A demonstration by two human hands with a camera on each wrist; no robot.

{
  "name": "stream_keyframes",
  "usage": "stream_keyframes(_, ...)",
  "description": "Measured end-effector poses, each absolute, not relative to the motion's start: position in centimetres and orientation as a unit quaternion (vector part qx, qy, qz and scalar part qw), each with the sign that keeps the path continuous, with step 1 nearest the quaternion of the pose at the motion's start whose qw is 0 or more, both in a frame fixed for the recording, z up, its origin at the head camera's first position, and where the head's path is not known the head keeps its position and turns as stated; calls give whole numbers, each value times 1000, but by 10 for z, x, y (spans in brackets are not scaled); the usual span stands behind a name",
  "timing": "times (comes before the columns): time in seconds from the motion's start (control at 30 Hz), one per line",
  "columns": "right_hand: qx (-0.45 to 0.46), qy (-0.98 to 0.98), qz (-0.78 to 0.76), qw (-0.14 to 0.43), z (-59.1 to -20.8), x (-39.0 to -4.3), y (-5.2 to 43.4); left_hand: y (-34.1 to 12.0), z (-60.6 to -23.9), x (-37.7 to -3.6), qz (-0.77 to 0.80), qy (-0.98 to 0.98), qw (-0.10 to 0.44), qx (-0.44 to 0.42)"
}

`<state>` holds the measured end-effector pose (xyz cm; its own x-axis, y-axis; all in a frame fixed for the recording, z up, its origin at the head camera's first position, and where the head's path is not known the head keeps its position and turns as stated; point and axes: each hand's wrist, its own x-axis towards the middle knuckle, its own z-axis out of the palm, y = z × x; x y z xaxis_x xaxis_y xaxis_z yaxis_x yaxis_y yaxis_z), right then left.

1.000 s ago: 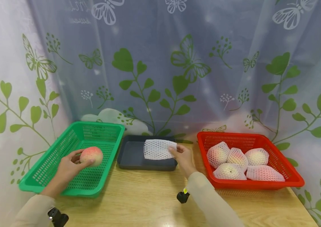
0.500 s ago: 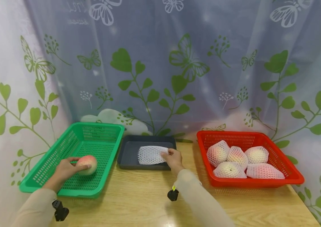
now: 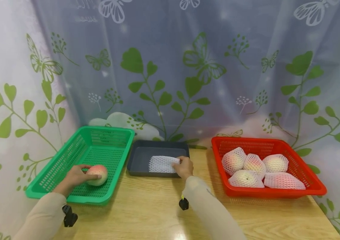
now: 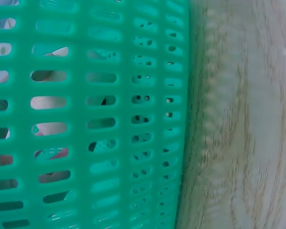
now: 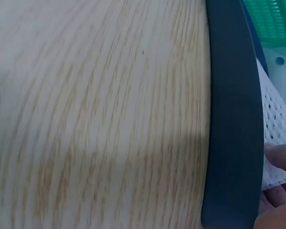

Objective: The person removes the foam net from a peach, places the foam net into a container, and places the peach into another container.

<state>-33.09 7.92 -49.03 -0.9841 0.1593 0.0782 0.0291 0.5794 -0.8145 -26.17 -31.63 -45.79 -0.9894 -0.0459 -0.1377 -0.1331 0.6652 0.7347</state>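
Observation:
A bare peach (image 3: 97, 174) sits on the floor of the green basket (image 3: 67, 158) at the left. My left hand (image 3: 74, 176) grips it from the left side, fingers curled over it. A white foam net sleeve (image 3: 162, 164) lies flat in the dark grey tray (image 3: 141, 154) in the middle. My right hand (image 3: 184, 167) pinches the sleeve's right end. The left wrist view shows only the green basket wall (image 4: 109, 114) up close; the right wrist view shows the grey tray rim (image 5: 229, 119) and a bit of the white net sleeve (image 5: 276, 129).
A red basket (image 3: 308, 176) at the right holds several peaches (image 3: 254, 165) wrapped in white foam nets. All three containers stand on a wooden table (image 3: 145, 206). A leaf-and-butterfly curtain (image 3: 170, 66) hangs close behind them.
My left hand lowered the peach onto the green basket's floor. My right hand brought the net sleeve down from above the tray rim to lie flat in the grey tray.

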Motion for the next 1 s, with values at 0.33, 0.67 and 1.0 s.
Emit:
stream_keyframes(0.33, -35, -902, 424, 74, -492, -332, 81, -316, -456, -265, 426, 900, 90, -40)
stream_keyframes(0.67, -18, -896, 441, 50, -493, -330, 81, -317, -461, -265, 452, 885, 103, -45)
stream_keyframes(1.0, -5, -889, 457, 28, -490, -330, 84, -314, -461, -263, 462, 878, 120, -30)
